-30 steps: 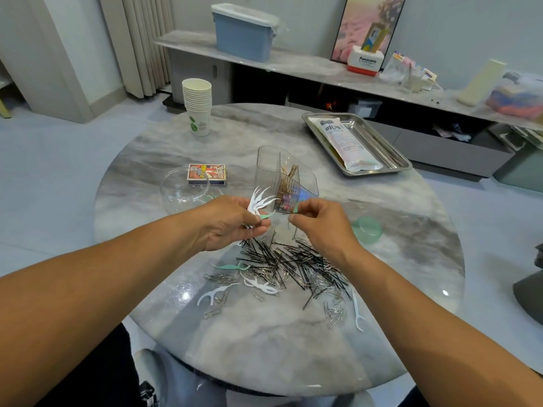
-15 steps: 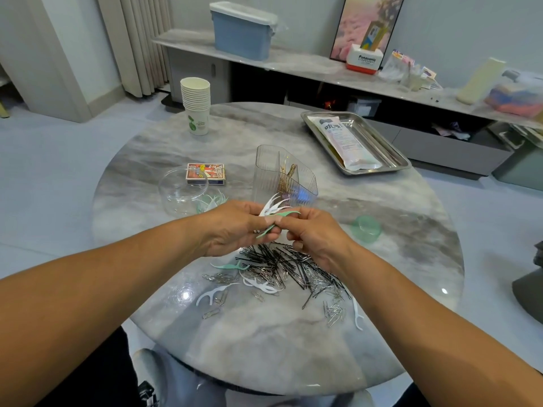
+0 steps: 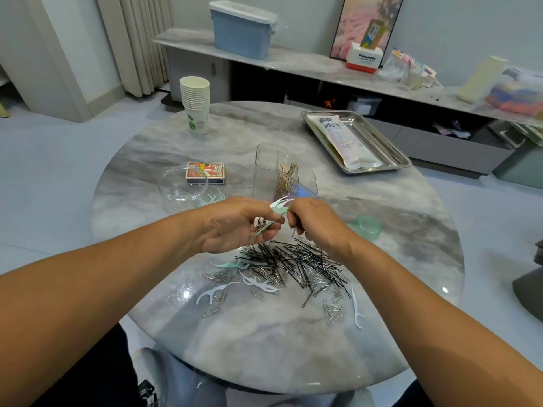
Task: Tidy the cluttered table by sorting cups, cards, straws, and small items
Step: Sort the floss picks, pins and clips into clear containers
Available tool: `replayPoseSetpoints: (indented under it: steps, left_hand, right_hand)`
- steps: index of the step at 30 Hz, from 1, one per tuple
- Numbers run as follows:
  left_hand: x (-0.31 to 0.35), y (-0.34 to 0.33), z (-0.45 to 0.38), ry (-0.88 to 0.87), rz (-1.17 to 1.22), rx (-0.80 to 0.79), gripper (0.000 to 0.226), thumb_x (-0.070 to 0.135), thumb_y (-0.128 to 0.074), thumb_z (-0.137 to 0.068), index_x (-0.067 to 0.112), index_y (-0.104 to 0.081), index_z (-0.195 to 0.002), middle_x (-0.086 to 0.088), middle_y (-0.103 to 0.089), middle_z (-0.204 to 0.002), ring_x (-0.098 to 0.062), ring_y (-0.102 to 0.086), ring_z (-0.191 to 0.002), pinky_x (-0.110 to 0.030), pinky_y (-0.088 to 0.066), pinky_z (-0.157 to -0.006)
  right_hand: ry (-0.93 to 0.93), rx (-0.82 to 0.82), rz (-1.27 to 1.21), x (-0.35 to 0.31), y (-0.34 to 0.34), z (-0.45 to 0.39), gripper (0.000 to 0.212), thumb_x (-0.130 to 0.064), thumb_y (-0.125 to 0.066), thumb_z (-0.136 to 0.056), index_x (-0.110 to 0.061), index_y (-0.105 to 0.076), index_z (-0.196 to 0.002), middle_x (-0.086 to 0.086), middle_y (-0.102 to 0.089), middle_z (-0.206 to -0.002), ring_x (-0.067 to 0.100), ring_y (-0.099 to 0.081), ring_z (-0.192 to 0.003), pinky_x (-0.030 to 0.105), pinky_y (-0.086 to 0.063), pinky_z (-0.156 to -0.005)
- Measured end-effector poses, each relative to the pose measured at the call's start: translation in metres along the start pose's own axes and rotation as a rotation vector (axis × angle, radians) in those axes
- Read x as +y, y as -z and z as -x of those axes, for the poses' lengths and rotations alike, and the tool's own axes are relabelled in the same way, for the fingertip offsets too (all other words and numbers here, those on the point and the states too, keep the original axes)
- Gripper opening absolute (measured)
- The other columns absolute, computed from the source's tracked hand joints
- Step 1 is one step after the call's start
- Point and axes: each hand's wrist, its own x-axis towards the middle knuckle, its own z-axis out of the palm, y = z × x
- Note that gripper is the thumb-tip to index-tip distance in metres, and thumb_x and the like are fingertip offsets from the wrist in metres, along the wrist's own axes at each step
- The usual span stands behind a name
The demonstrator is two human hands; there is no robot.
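Our left hand (image 3: pixel 235 227) is curled around a little bunch of floss picks (image 3: pixel 271 214), white and mint ones fanned out past the fingertips, and our right hand (image 3: pixel 316 223) is pinching the tips of that same bunch right up against it. Looks like we're squaring them up into one handful so they go in together instead of one by one.

The bunch sits above the far edge of the pile of black bobby pins (image 3: pixel 293 259) and paper clips (image 3: pixel 333 314), just in front of the clear divided holder (image 3: pixel 282 177), which already has some gold pins in it. The clear round tub (image 3: pixel 182 189) to the left has a few picks in it, so that's probably where these belong. Several loose picks (image 3: pixel 211 295) are left on the marble table (image 3: pixel 264 348).
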Motion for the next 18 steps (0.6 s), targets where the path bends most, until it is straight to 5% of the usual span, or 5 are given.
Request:
replayPoseSetpoints:
  steps: [4,8,13,18]
  left_hand:
    - [0.0,-0.001,-0.001,0.005,-0.02,0.051,0.027,0.016,-0.055,-0.101,-0.002,-0.062,-0.119,-0.013,-0.067,-0.098,-0.012,-0.062,-0.075,-0.02,-0.054,-0.063]
    - [-0.002,0.002,-0.004,-0.013,-0.046,0.142,0.023,0.01,-0.046,-0.106,0.0,-0.063,-0.117,-0.008,-0.064,-0.091,-0.009,-0.055,-0.067,-0.018,-0.047,-0.055]
    - [0.003,0.004,-0.004,0.002,0.109,0.15,0.02,0.007,-0.043,-0.106,0.001,-0.06,-0.114,-0.01,-0.059,-0.085,-0.01,-0.053,-0.065,-0.016,-0.046,-0.05]
    - [-0.003,-0.001,0.0,0.056,0.017,0.059,0.02,0.003,-0.047,-0.102,0.0,-0.064,-0.112,-0.009,-0.065,-0.09,-0.011,-0.059,-0.071,-0.017,-0.048,-0.056]
  right_hand:
    - [0.056,-0.06,0.09,0.005,0.004,0.0,0.035,-0.033,-0.051,-0.098,-0.016,-0.059,-0.068,-0.002,-0.054,-0.066,0.013,-0.044,-0.062,0.032,-0.038,-0.063]
    - [0.11,0.058,-0.163,0.007,-0.003,0.002,0.035,-0.038,-0.075,-0.09,-0.011,-0.056,-0.081,-0.008,-0.066,-0.065,0.01,-0.057,-0.06,0.022,-0.049,-0.057]
    - [-0.132,0.02,-0.414,0.007,-0.01,0.002,0.057,-0.036,-0.091,-0.072,-0.015,-0.055,-0.111,0.0,-0.073,-0.098,0.011,-0.062,-0.068,0.025,-0.041,-0.053]
    - [-0.193,-0.054,-0.457,0.012,-0.016,0.001,0.049,-0.038,-0.09,-0.073,-0.014,-0.067,-0.109,-0.001,-0.069,-0.089,0.007,-0.052,-0.062,0.021,-0.037,-0.049]
